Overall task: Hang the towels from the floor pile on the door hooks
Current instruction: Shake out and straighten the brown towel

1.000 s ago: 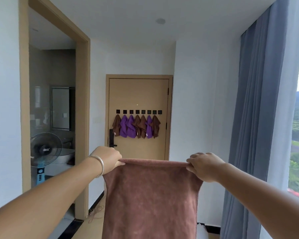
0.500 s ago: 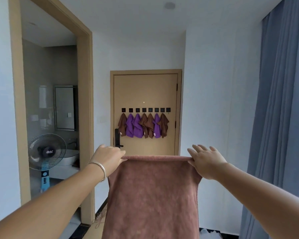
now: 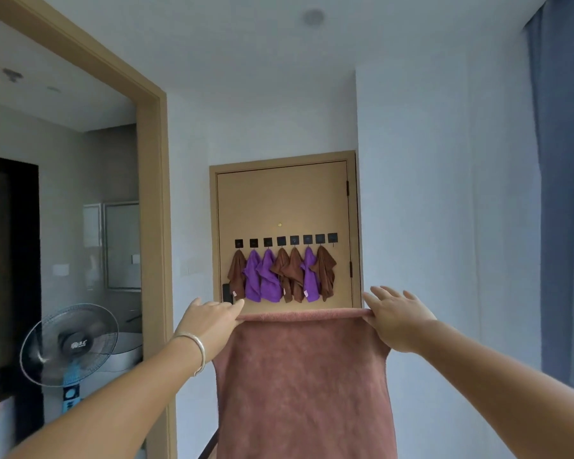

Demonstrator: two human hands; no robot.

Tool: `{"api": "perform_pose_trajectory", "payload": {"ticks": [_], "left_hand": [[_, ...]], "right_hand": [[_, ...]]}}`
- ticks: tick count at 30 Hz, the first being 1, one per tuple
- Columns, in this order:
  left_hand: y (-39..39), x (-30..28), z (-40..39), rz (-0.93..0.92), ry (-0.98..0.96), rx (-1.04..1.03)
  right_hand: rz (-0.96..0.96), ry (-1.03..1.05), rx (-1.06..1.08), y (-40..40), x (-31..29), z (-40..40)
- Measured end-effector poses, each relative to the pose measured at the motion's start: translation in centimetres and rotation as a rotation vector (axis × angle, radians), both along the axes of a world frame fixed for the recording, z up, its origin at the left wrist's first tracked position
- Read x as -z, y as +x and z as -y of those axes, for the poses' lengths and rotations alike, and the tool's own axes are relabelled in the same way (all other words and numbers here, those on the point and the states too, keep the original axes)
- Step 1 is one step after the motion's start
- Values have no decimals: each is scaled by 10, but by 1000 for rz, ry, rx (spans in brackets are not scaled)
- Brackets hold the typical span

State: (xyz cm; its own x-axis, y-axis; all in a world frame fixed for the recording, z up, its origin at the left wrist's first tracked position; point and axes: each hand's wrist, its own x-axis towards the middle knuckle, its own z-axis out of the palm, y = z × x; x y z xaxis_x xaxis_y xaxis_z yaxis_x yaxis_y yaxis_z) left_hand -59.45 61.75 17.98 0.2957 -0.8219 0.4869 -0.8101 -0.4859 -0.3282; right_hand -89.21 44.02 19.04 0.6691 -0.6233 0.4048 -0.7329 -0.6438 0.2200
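White walls enclose a narrow hallway that ends at a tan door [image 3: 285,200] at 12 o'clock. Left hand [image 3: 209,321]: fingers lie extended over the top edge of the pink-brown towel [image 3: 304,385] while the thumb pinches that edge from below at the left corner. Right hand [image 3: 396,318]: fingers are spread and nearly straight over the right corner, the edge caught under them; the thumb is hidden, so the exact grip cannot be told. A silver bangle [image 3: 196,351] circles the left wrist. Between the two hands the towel is stretched flat and hangs straight down toward 6 o'clock, well apart from the door. On the door, a row of black square hooks [image 3: 285,240] carries seven small cloths: brown towels [image 3: 290,274] and purple towels [image 3: 260,276]. The rightmost hook [image 3: 332,237] is bare. At 9 o'clock a framed opening [image 3: 153,207] shows a standing fan [image 3: 69,342]. At 3 o'clock hangs a blue curtain [image 3: 567,193].
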Motion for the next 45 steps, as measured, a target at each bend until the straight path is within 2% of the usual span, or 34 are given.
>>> {"api": "perform_pose_trajectory", "payload": {"ticks": [13, 31, 45], "left_hand": [[55, 9, 156, -14, -5, 49], [260, 7, 410, -65, 13, 141], [353, 30, 576, -67, 28, 168]], "right_hand": [[0, 25, 1, 49, 13, 151], [-6, -8, 115, 234, -1, 376], [24, 33, 72, 331, 23, 537]]}}
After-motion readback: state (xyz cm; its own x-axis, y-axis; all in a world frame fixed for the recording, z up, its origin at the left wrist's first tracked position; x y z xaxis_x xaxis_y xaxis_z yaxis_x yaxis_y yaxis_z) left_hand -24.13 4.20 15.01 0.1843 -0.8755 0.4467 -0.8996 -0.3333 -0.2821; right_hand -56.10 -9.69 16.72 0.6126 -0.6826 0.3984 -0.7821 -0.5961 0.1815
